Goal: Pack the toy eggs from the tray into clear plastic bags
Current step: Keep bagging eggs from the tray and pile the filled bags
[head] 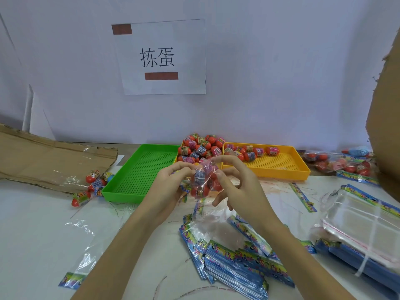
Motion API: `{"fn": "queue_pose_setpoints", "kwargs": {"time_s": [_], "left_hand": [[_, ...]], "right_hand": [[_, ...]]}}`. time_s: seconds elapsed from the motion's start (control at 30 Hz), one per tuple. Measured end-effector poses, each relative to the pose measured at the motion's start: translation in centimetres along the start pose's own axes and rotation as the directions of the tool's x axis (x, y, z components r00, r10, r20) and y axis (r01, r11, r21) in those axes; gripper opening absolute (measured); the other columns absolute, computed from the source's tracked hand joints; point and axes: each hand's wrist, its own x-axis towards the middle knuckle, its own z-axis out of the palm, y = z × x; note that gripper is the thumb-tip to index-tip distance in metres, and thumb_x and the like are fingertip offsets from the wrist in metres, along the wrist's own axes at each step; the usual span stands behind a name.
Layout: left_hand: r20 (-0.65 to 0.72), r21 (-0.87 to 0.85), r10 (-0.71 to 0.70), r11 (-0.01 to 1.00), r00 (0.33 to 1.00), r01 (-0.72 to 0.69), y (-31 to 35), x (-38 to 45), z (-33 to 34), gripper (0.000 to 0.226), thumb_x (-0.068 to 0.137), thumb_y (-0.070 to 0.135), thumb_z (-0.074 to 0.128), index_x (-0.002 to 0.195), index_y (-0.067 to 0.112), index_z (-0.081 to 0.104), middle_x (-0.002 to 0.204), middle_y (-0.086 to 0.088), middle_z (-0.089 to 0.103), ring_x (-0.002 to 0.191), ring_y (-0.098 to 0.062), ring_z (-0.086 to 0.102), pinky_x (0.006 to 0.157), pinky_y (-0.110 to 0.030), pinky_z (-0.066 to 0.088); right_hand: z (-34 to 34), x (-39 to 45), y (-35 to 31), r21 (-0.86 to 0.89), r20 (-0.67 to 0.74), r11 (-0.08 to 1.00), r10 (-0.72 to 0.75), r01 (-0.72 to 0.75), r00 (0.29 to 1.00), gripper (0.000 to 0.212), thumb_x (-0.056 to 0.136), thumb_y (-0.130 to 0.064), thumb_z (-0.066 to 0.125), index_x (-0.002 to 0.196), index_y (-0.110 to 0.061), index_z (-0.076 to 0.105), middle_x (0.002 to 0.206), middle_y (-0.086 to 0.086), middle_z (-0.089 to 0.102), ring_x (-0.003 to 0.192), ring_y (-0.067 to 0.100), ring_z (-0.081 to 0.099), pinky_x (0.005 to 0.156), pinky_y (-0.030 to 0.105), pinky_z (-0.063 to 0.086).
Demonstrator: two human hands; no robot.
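Hands [171, 182] pinch egg-filled bag [203, 180]; green tray [140, 172] behind.

Single head-worn wide-angle view, looking forward and down over the bench [32, 234] from the person's own position, both forearms entering from the bottom edge. Close in: the hands sit mid-frame, with the green tray [138, 169] and yellow tray [279, 167] just behind them and the wall with the paper sign [162, 57] filling the upper half. Edges bow from lens distortion; no second view.
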Motion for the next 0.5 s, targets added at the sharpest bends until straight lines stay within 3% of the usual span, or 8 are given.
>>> {"fn": "queue_pose_setpoints", "kwargs": {"time_s": [0.13,0.27,0.37,0.5], "left_hand": [[0.039,-0.032,0.006,0.999,0.999,-0.005,0.1,0.1,-0.4,0.009,0.094,0.010,0.071,0.099,0.007,0.078,0.099,-0.008,0.077,0.083,-0.015,0.071,0.069,-0.026,0.059],[0.095,0.007,0.004,1.000,0.995,-0.004,-0.2,0.0,-0.5,0.040,0.076,0.032,0.088,0.106,0.008,0.079,0.106,-0.015,0.075,0.094,-0.020,0.071,0.086,-0.037,0.058],[0.090,0.021,0.025,0.999,0.996,-0.027,-0.3,0.1,-0.3,0.037,0.072,0.035,0.090,0.099,0.011,0.080,0.098,-0.010,0.074,0.088,-0.016,0.071,0.081,-0.033,0.060],[0.039,0.166,0.139,0.976,0.989,-0.144,-0.4,0.1,-0.3,0.029,0.077,0.033,0.089,0.092,0.011,0.078,0.091,-0.003,0.075,0.085,-0.013,0.070,0.075,-0.023,0.056]], "right_hand": [[-0.3,0.2,-0.1,0.042,0.082,0.997,0.064,-0.068,0.995,0.026,0.105,-0.025,0.058,0.126,-0.039,0.065,0.100,-0.014,0.071,0.059,0.025,0.073,0.042,0.024,0.047],[-0.9,0.3,0.0,0.077,0.074,0.990,0.109,-0.114,0.991,0.025,0.103,-0.026,0.064,0.117,-0.045,0.070,0.109,-0.004,0.072,0.055,0.021,0.067,0.046,0.024,0.044],[-1.0,0.4,0.3,0.070,0.048,0.991,0.111,-0.114,0.993,0.024,0.103,-0.028,0.062,0.124,-0.040,0.067,0.113,-0.003,0.070,0.054,0.021,0.065,0.046,0.023,0.044],[-0.7,0.3,0.5,-0.035,0.082,0.998,0.061,-0.058,0.995,0.025,0.107,-0.025,0.055,0.129,-0.034,0.060,0.116,-0.007,0.066,0.054,0.022,0.067,0.044,0.018,0.043]]}}
